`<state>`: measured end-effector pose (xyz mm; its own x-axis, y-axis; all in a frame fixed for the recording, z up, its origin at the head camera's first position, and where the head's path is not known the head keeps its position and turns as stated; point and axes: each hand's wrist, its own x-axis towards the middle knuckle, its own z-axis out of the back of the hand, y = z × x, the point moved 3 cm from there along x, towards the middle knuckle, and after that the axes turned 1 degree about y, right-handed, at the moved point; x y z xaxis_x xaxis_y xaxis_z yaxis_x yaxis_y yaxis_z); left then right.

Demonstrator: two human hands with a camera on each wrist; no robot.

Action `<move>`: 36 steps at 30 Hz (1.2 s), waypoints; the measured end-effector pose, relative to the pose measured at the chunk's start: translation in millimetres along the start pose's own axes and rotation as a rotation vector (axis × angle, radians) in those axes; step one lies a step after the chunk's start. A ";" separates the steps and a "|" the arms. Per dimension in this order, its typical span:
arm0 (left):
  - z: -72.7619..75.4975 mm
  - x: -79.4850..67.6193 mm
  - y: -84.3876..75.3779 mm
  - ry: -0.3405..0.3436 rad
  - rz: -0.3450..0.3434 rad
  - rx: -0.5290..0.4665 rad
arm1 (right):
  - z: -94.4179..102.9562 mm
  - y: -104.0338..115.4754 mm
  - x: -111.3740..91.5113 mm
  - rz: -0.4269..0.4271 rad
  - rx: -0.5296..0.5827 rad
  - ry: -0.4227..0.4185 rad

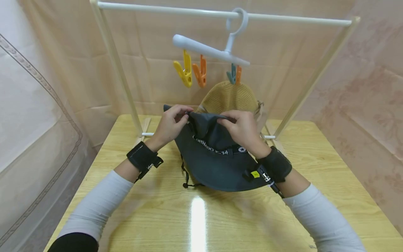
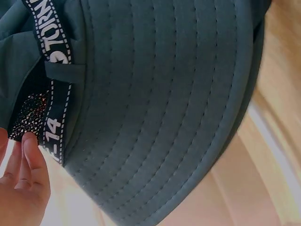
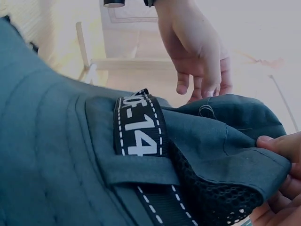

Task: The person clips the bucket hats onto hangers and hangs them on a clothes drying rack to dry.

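Observation:
A dark grey-green sun hat (image 1: 217,171) is held up over the table, its wide stitched brim towards me. A black band with white lettering (image 2: 56,94) runs round it, and a mesh panel (image 3: 225,197) shows at the crown. At the hat's upper left edge, my left hand (image 1: 171,124) pinches the fabric. My right hand (image 1: 244,129) grips the upper right part of the crown; in the right wrist view its thumb (image 3: 270,141) presses on the folded cloth. A black drawcord (image 1: 186,175) dangles beside the brim.
Behind the hat, a straw hat (image 1: 231,96) hangs from teal and orange clips (image 1: 233,74) on a white hanger (image 1: 204,49). A yellow clip (image 1: 184,70) and an orange clip (image 1: 200,71) hang to their left. The rack (image 1: 141,9) stands on a wooden table (image 1: 151,217).

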<state>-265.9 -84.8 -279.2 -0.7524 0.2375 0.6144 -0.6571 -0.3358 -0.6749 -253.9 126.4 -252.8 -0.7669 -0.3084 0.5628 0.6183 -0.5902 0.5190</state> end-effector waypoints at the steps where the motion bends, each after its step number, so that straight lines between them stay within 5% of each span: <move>1: 1.6 1.4 -2.1 -0.002 0.001 -0.003 | 0.5 0.6 1.4 0.003 -0.001 0.003; 12: 13.5 28.4 -18.2 -0.050 -0.012 -0.084 | 10.8 1.4 16.0 -0.024 0.002 -0.017; 17: 21.4 45.2 -12.2 -0.064 -0.001 -0.137 | 13.6 5.3 22.9 -0.043 -0.002 -0.009; 23: 27.6 58.8 -12.8 0.015 -0.027 -0.144 | 16.7 10.8 30.7 -0.066 0.001 0.000; 36: 26.1 75.4 -26.4 0.100 0.030 -0.350 | 20.0 17.0 43.7 -0.095 -0.013 -0.026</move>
<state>-304.0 -81.8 -204.3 -0.7609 0.3263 0.5609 -0.5976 -0.0156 -0.8016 -273.4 117.9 -206.6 -0.8173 -0.2308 0.5279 0.5402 -0.6255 0.5629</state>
